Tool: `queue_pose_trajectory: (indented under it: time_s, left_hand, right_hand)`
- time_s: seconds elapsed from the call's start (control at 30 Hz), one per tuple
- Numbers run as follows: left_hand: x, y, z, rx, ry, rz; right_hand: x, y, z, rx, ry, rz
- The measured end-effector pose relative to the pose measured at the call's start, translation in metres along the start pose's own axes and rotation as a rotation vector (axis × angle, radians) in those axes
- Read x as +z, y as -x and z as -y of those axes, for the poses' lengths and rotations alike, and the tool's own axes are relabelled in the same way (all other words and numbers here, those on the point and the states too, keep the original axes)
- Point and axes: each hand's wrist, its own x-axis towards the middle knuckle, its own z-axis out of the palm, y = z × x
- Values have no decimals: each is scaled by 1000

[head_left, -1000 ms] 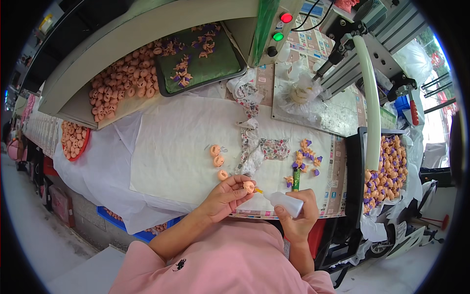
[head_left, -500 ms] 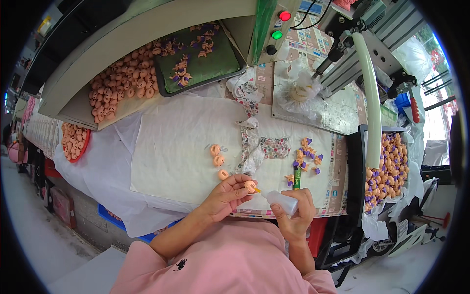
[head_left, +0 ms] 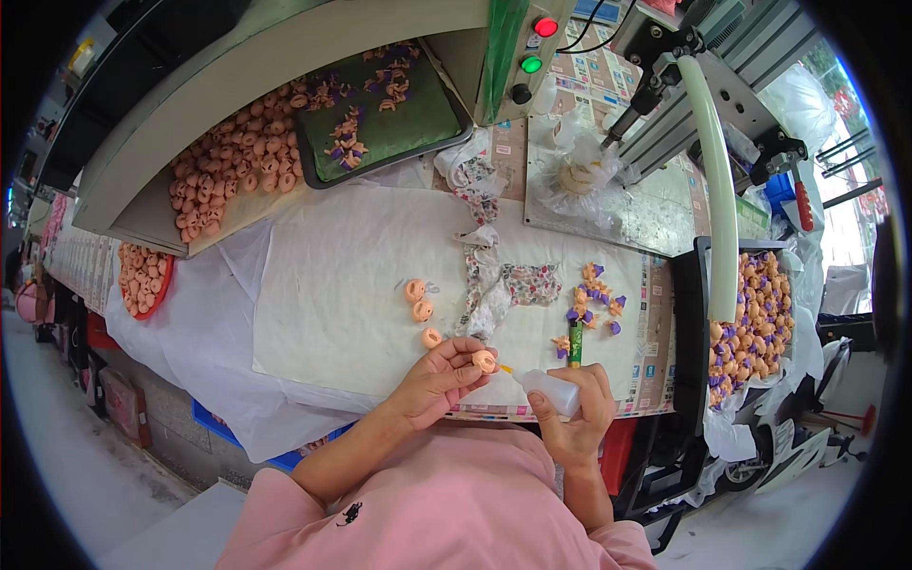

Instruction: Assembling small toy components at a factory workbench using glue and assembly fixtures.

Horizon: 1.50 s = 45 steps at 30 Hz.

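Note:
Between the fingertips of my left hand (head_left: 427, 389) is a small peach-coloured hollow ball (head_left: 484, 361), its opening facing up. My right hand (head_left: 581, 418) is wrapped round a whitish squeeze bottle (head_left: 553, 389), tilted so its thin yellow tip points at the ball, slightly apart from it. Three similar pieces, among them a hollow ball (head_left: 415, 290), lie in a row on the white sheet (head_left: 332, 294) beyond my left hand. Past my right hand lie several small peach and purple figures (head_left: 594, 294) and a green strip (head_left: 576, 344).
A floral cloth (head_left: 532, 284) lies mid-table. At the back left, a box-like housing shelters a heap of peach balls (head_left: 228, 157) and a dark tray (head_left: 432, 128) with figures. A red bowl (head_left: 167, 290) stands left; a black crate (head_left: 701, 332) of figures and a metal press (head_left: 655, 142) stand right.
The bottle's tip has drawn back slightly to the right from the ball. Both hands keep their grips and have otherwise hardly moved.

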Motion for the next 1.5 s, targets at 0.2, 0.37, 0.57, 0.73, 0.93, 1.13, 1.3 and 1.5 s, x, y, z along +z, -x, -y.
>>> queue_pose_trajectory:
  time_s: [0.2, 0.37, 0.57, 0.73, 0.93, 1.13, 1.3, 1.5]
  left_hand:
    - [0, 0, 2, 20, 5, 1]
    - [-1, -1, 2, 33, 6, 8]
    - [-2, -1, 3, 27, 19, -2]
    - [-1, -1, 3, 24, 16, -2]
    - [-2, -1, 4, 20, 16, 7]
    - [-2, -2, 3, 18, 22, 3]
    - [-1, -2, 3, 20, 28, -3]
    - [3, -1, 3, -5, 41, -21]
  right_hand:
    - [-2, 1, 2, 10, -6, -5]
    - [-1, 1, 2, -12, -15, -13]
    - [0, 2, 0, -8, -38, -1]
    - [1, 1, -3, -47, -50, 14]
    - [-1, 1, -4, -40, -34, 9]
    - [-1, 1, -3, 26, -44, 9]
    - [-2, 1, -4, 22, -33, -4]
    - [-5, 2, -6, -14, -39, -68]
